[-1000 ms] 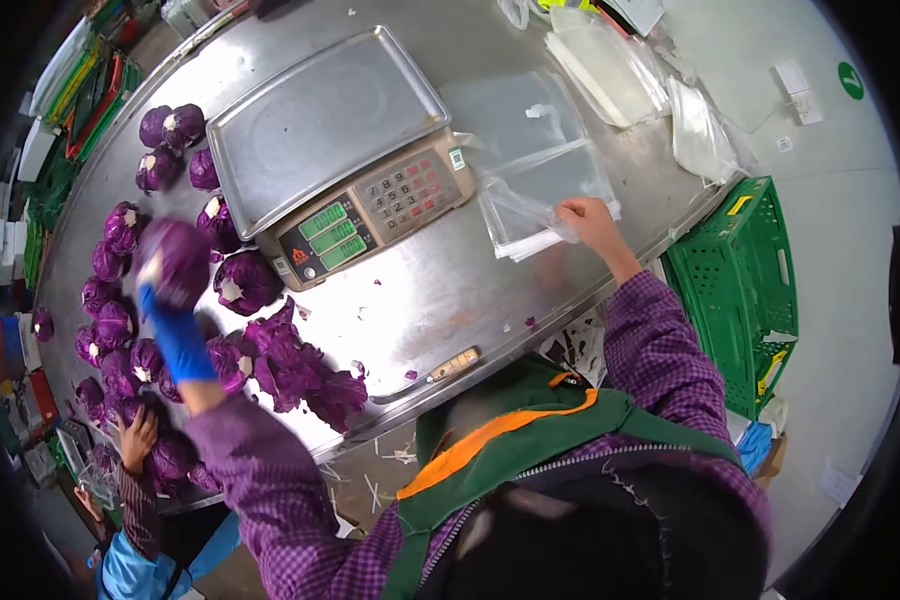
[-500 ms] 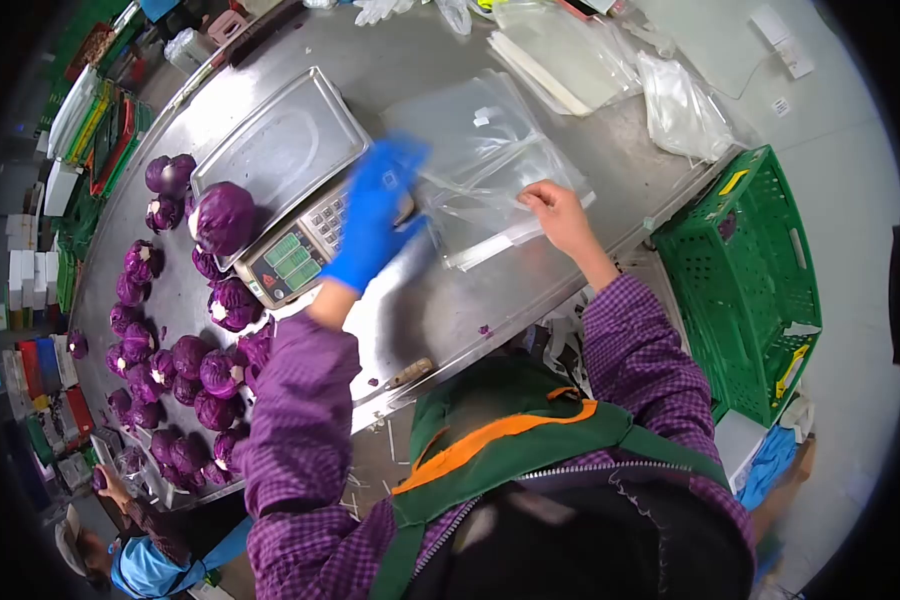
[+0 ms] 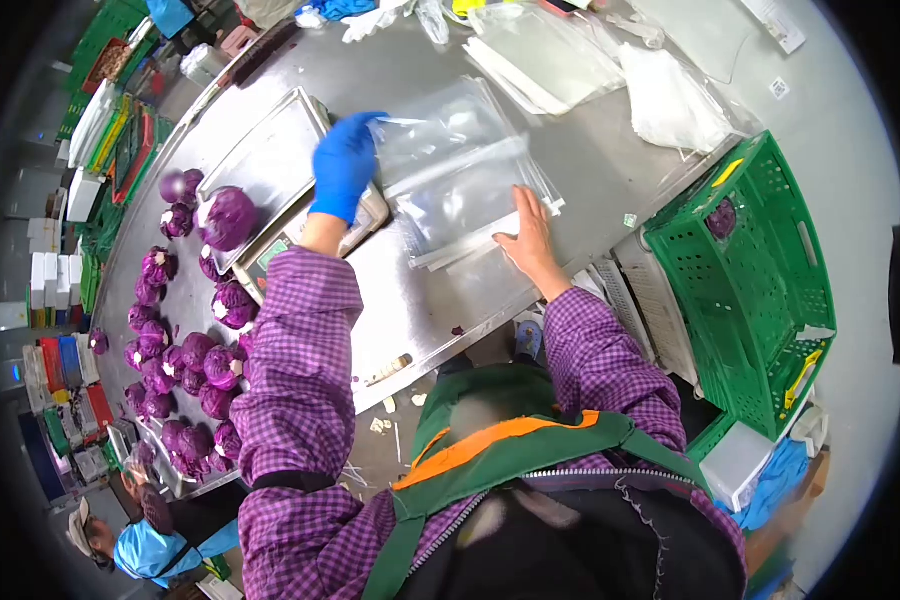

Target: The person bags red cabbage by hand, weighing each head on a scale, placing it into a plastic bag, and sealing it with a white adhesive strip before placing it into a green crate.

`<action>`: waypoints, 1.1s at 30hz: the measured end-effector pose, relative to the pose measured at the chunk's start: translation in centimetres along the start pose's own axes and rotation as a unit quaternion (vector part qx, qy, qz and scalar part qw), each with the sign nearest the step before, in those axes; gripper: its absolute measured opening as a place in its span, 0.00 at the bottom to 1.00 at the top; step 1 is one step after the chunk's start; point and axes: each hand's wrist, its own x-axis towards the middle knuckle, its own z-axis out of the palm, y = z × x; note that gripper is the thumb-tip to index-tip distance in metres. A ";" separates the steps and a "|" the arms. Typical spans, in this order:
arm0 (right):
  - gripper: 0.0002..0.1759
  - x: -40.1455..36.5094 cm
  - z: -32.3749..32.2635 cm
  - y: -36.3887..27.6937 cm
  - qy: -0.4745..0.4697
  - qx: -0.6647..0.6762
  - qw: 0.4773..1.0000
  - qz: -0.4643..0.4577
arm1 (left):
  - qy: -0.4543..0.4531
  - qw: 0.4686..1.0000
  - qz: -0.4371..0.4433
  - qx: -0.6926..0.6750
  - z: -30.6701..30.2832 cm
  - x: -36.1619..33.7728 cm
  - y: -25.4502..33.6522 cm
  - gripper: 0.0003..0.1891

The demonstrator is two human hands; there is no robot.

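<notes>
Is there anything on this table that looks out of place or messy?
Little stands out. A small tool with a pale handle lies right at the steel table's front edge, where it might be knocked off. A purple leaf scrap lies nearby, and trimmings litter the floor.

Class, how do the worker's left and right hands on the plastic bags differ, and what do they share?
The left hand is gloved in blue; the right hand is bare. The left hand pinches a plastic bag at its far corner; the right hand lies flat and open on the near edge of the stack. Both touch the bags.
</notes>
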 end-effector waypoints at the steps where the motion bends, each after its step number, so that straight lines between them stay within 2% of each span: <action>1: 0.50 0.3 -0.2 0.4 -0.033 -0.009 0.999 0.002 | 0.007 1.000 0.010 -0.028 -2.0 0.6 0.7 0.12; 2: 0.50 0.4 -0.7 1.0 -0.035 -0.005 0.999 -0.008 | -0.004 0.991 -0.028 -0.128 -3.4 0.5 1.5 0.13; 4: 0.52 1.1 -2.0 -0.2 0.008 0.125 0.992 0.013 | -0.029 0.992 -0.017 -0.125 -6.3 0.0 4.2 0.13; 5: 0.53 1.1 -3.4 -1.5 0.045 0.142 0.989 -0.015 | -0.028 0.990 -0.021 -0.136 -7.2 -0.6 4.9 0.13; 6: 0.54 0.9 -7.3 -5.4 0.078 0.160 0.983 -0.039 | -0.029 0.988 -0.028 -0.147 -7.9 -1.3 5.3 0.14; 8: 0.54 0.7 -11.5 -10.8 0.114 0.104 0.978 -0.138 | -0.041 0.981 -0.069 -0.174 -9.0 -3.3 5.4 0.14; 9: 0.54 0.8 -12.4 -13.0 0.110 0.106 0.978 -0.144 | -0.060 0.980 -0.089 -0.168 -9.6 -4.3 5.9 0.14; 10: 0.53 1.1 -12.9 -15.1 0.105 0.107 0.969 -0.195 | -0.079 0.978 -0.109 -0.161 -10.1 -5.3 6.4 0.15; 11: 0.51 1.5 -12.9 -16.3 0.100 0.108 0.958 -0.248 | -0.063 0.984 -0.007 -0.166 -10.1 -6.5 6.3 0.16; 12: 0.51 2.0 -12.4 -16.5 0.094 0.112 0.955 -0.259 | -0.134 0.969 -0.085 -0.190 -11.4 -7.7 7.6 0.19; 14: 0.41 3.3 -10.6 -16.1 -0.114 0.251 0.940 -0.200 | -0.159 0.981 0.010 -0.111 -12.7 -10.0 7.8 0.21; 15: 0.26 3.6 -10.0 -16.3 -0.208 0.277 0.924 -0.162 | -0.145 0.981 0.007 -0.132 -13.1 -11.4 7.6 0.19; 16: 0.20 3.3 -8.8 -15.8 -0.229 0.299 0.914 -0.151 | -0.129 0.980 0.005 -0.153 -13.5 -12.5 8.1 0.18; 17: 0.14 2.9 -7.5 -15.4 -0.251 0.318 0.904 -0.139 | -0.159 0.960 -0.110 -0.201 -14.3 -13.7 8.6 0.18; 18: 0.14 2.4 -6.8 -15.8 -0.268 0.318 0.897 -0.151 | -0.198 0.959 -0.122 -0.162 -16.1 -14.1 9.6 0.17; 20: 0.10 1.6 -5.6 -16.6 -0.207 0.475 0.850 -0.096 | -0.265 0.887 -0.227 -0.303 -17.0 -17.1 8.3 0.18; 21: 0.10 1.9 -4.8 -17.0 -0.219 0.474 0.847 -0.101 | -0.307 0.838 -0.243 -0.381 -18.0 -18.2 8.3 0.20; 22: 0.11 2.3 -3.8 -17.2 -0.241 0.484 0.840 -0.048 | -0.307 0.759 -0.250 -0.518 -18.7 -19.4 8.4 0.20; 23: 0.11 2.4 -2.9 -17.5 -0.262 0.492 0.831 0.008 | -0.241 0.698 -0.228 -0.634 -18.2 -21.0 7.8 0.20; 24: 0.11 1.9 -1.9 -18.4 -0.270 0.488 0.830 0.008 | -0.170 0.622 -0.201 -0.737 -17.3 -22.6 7.3 0.20; 25: 0.11 0.8 -0.5 -19.8 -0.288 0.410 0.865 -0.009 | -0.012 0.791 -0.188 -0.581 -15.6 -23.0 8.5 0.20; 26: 0.12 -0.5 0.9 -21.1 -0.303 0.328 0.894 -0.028 | -0.014 0.780 -0.343 -0.523 -14.1 -21.9 6.4 0.26; 28: 0.12 -3.9 4.9 -22.3 -0.377 0.470 0.798 0.022 | 0.146 0.704 -0.408 -0.563 -10.1 -22.3 5.0 0.23; 30: 0.13 -5.3 9.1 -21.7 -0.408 0.541 0.735 0.015 | 0.118 0.683 -0.406 -0.596 -7.7 -24.6 1.2 0.22; 31: 0.13 -5.4 10.5 -21.4 -0.345 0.472 0.805 -0.104 | 0.090 0.704 -0.441 -0.549 -8.1 -25.1 0.5 0.21; 32: 0.13 -5.0 11.1 -20.6 -0.348 0.469 0.805 -0.104 | 0.093 0.701 -0.442 -0.552 -8.7 -25.5 -0.6 0.21; 33: 0.12 -4.6 10.5 -21.4 -0.376 0.511 0.771 0.049 | 0.120 0.694 -0.425 -0.568 -9.5 -25.7 -1.7 0.18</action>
